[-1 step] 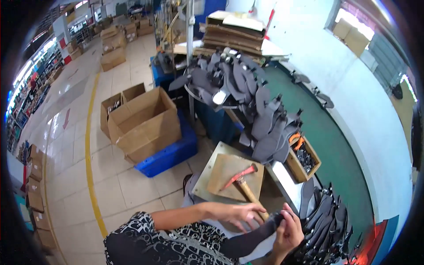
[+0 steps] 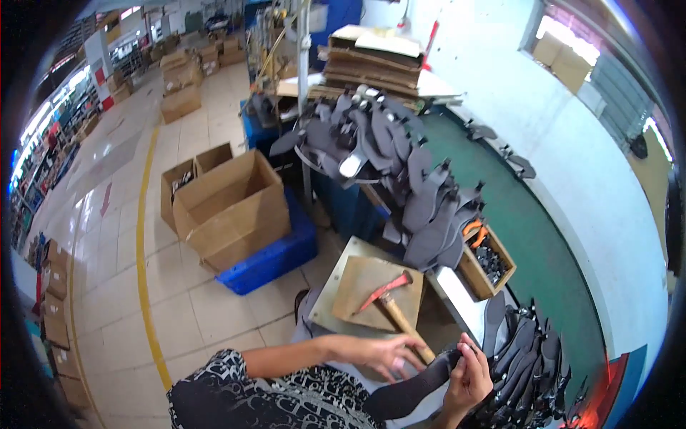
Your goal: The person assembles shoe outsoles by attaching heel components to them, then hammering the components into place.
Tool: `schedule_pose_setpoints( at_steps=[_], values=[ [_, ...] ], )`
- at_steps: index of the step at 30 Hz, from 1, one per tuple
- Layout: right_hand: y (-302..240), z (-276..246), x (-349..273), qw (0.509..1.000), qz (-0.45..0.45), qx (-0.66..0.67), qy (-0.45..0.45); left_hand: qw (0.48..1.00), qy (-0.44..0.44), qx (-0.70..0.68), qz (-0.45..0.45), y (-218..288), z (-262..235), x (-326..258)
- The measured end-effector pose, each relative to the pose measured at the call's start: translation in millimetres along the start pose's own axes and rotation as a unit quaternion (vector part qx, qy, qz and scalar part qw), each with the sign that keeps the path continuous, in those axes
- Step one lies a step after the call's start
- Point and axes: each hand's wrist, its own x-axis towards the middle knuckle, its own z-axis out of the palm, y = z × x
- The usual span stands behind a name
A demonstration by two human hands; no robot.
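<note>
A dark grey shoe sole slants across my lap, narrow end up and to the right. My right hand pinches that upper end between thumb and fingers; a small dark piece there is too small to make out. My left hand is just left of the sole, fingers apart and holding nothing. Its fingertips are close to the wooden handle of a hammer. The hammer's red head rests on a square brown pad, which lies on a pale board.
Grey soles with straps are heaped on the bench beyond. A wooden box holds small dark parts and an orange-handled tool. More soles stand in rows at right. Left are an open carton and a blue bin.
The view has shifted slightly. My left hand's fingers have spread a little and drawn back from the sole. My right hand keeps its pinch on the sole's end.
</note>
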Motion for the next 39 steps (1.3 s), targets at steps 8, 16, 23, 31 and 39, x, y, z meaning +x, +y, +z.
schedule_pose_setpoints(
  at_steps=[8, 16, 23, 31, 39],
  values=[
    [47, -14, 1, 0.993, 0.1, -0.05, 0.049, 0.93, 0.203, 0.303, 0.051, 24, -3, 8],
    [87, -107, -22, 0.954, 0.161, -0.139, 0.213, 0.717, 0.472, 0.398, 0.325, 360, -192, -103],
    [159, -262, -79, 0.689, 0.289, -0.568, 0.345, 0.592, 0.453, 0.524, 0.412, 298, -104, -1],
    [136, -225, 9, 0.816, 0.181, -0.301, 0.459, 0.573, 0.357, 0.667, 0.315, 142, 0, 64],
    [-33, -15, 47, 0.993, -0.053, 0.099, 0.023, 0.733, 0.27, 0.459, 0.423, 46, 38, 116]
  ],
)
